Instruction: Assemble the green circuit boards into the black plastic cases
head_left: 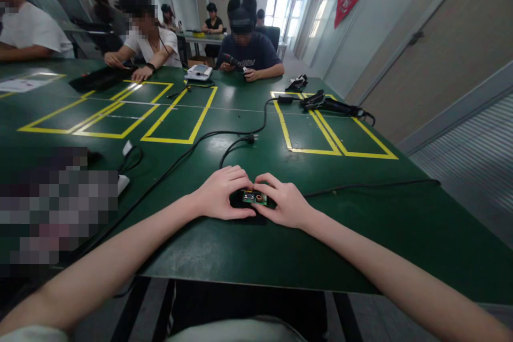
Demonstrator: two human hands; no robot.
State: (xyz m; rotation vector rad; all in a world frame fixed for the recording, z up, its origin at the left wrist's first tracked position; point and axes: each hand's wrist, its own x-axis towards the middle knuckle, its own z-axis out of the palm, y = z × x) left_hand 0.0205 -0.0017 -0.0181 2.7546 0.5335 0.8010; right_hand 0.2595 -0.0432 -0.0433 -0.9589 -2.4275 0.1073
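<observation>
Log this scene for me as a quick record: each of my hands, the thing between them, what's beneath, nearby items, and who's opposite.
Left hand: curled around the board's left end; grip unclear
Right hand: thumb and fingertips at opposite edges of the board
Between hands: small green circuit board with a round, copper-coloured part
Beneath: dark flat item, partly hidden, on a green table
Nearby: black plug on a cable, beyond the hands
Opposite: person in dark shirt, holding something in each hand
</observation>
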